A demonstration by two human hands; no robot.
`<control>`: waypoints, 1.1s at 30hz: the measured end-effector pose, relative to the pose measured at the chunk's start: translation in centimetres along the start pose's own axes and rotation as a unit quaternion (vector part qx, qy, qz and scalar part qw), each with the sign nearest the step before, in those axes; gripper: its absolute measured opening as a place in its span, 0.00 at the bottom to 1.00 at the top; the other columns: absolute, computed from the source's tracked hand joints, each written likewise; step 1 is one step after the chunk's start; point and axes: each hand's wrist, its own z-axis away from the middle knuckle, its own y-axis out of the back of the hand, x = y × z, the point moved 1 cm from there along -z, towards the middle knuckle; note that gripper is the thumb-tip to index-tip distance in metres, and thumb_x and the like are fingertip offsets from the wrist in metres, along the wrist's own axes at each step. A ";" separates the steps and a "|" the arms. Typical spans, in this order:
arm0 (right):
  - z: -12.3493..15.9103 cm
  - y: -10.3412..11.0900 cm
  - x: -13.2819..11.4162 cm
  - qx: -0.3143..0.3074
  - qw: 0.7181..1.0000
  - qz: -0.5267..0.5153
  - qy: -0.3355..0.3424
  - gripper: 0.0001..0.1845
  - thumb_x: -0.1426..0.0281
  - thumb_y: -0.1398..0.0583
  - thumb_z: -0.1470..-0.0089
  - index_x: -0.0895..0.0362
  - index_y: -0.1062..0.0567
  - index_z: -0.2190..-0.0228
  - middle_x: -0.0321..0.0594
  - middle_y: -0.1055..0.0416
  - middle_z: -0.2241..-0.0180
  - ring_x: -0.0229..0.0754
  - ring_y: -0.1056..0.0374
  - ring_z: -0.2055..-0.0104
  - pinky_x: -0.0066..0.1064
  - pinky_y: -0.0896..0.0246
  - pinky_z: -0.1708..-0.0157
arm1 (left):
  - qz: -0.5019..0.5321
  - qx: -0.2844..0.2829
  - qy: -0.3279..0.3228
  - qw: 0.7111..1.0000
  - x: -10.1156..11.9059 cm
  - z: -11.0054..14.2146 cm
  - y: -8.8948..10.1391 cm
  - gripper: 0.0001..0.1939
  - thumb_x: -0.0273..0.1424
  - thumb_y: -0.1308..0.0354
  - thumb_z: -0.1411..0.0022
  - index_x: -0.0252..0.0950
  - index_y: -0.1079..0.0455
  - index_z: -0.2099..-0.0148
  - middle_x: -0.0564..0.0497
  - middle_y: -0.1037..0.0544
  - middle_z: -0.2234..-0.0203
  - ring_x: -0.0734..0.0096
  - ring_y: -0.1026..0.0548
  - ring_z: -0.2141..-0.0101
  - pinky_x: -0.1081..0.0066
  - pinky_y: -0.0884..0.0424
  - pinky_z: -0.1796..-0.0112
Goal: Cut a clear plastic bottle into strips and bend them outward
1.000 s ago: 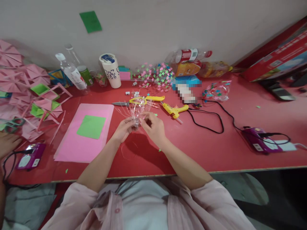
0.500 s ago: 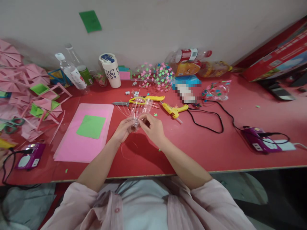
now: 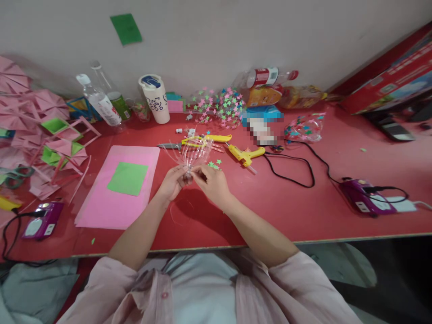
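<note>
A clear plastic bottle piece (image 3: 194, 155) is slit into many thin strips that fan out away from me. My left hand (image 3: 173, 182) is closed around its narrow base. My right hand (image 3: 211, 180) pinches at the same base, fingertips against the left ones; whether anything small sits between them is hidden. Just beyond my right hand lie several small green stars (image 3: 213, 165). Behind the strips rest scissors (image 3: 172, 146) with yellow handles and a yellow-handled cutter (image 3: 219, 138). A yellow glue gun (image 3: 246, 155) lies to the right, its black cord trailing off.
Pink sheets (image 3: 97, 202) topped by a green square (image 3: 128, 178) lie to the left, near folded pink paper shapes (image 3: 37, 108). Along the wall stand a tumbler (image 3: 157, 101), bottles (image 3: 104, 108) and star-covered strips (image 3: 229, 108). A purple power strip (image 3: 362, 195) sits at right.
Both hands have shifted slightly left with the bottle piece. More green stars now show beyond my right hand. Another person's hand at the far left edge has gone from view.
</note>
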 end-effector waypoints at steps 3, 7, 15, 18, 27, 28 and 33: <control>0.0 0.0 0.0 0.010 1.000 -0.007 0.012 0.06 0.71 0.42 0.40 0.55 0.24 0.67 0.37 0.22 0.73 0.38 0.27 0.72 0.26 0.39 0.69 | 0.004 0.007 0.005 1.000 0.0 -0.1 0.0 0.13 0.34 0.29 0.55 0.31 0.28 0.72 0.54 0.25 0.81 0.79 0.29 0.79 0.77 0.34 0.76; 0.2 0.0 -0.1 0.019 0.999 -0.018 0.025 0.07 0.69 0.43 0.39 0.55 0.25 0.66 0.38 0.22 0.72 0.38 0.28 0.72 0.26 0.39 0.70 | 0.016 0.000 0.009 1.000 -0.1 -0.2 0.1 0.13 0.32 0.29 0.56 0.31 0.26 0.69 0.52 0.22 0.77 0.77 0.26 0.76 0.76 0.30 0.71; 0.1 0.5 -0.6 0.016 0.999 -0.020 0.019 0.09 0.69 0.43 0.40 0.55 0.24 0.61 0.36 0.26 0.74 0.36 0.32 0.74 0.26 0.40 0.70 | 0.029 -0.016 0.006 0.999 -0.1 -0.2 0.4 0.14 0.34 0.28 0.56 0.32 0.24 0.69 0.53 0.22 0.78 0.78 0.27 0.77 0.76 0.31 0.73; 0.0 0.9 -0.5 0.047 0.998 -0.030 -0.014 0.10 0.66 0.44 0.39 0.54 0.24 0.59 0.34 0.28 0.75 0.35 0.35 0.76 0.26 0.41 0.72 | 0.016 -0.013 0.006 1.000 -0.1 -0.2 0.4 0.12 0.34 0.30 0.54 0.31 0.24 0.68 0.50 0.21 0.77 0.76 0.26 0.76 0.76 0.31 0.73; -0.4 1.2 -0.6 0.047 0.995 -0.050 -0.073 0.10 0.66 0.44 0.41 0.55 0.25 0.61 0.32 0.31 0.77 0.35 0.38 0.78 0.27 0.45 0.73 | -0.008 -0.010 0.007 1.000 0.1 -0.1 0.1 0.15 0.34 0.28 0.58 0.31 0.23 0.68 0.51 0.22 0.78 0.77 0.28 0.78 0.75 0.33 0.75; -0.4 1.2 -0.6 0.045 0.994 -0.055 -0.078 0.10 0.66 0.43 0.42 0.55 0.25 0.61 0.31 0.31 0.77 0.35 0.38 0.78 0.27 0.45 0.73 | -0.010 -0.011 0.008 1.000 0.2 -0.1 0.0 0.15 0.34 0.28 0.58 0.31 0.23 0.68 0.51 0.22 0.78 0.78 0.28 0.78 0.75 0.33 0.75; -0.6 1.2 -0.7 0.045 0.990 -0.097 -0.098 0.09 0.67 0.42 0.44 0.54 0.26 0.61 0.30 0.32 0.78 0.35 0.38 0.77 0.28 0.44 0.73 | -0.012 -0.011 0.014 1.000 0.2 0.0 -0.1 0.16 0.34 0.27 0.59 0.31 0.23 0.69 0.52 0.23 0.79 0.79 0.29 0.79 0.76 0.34 0.75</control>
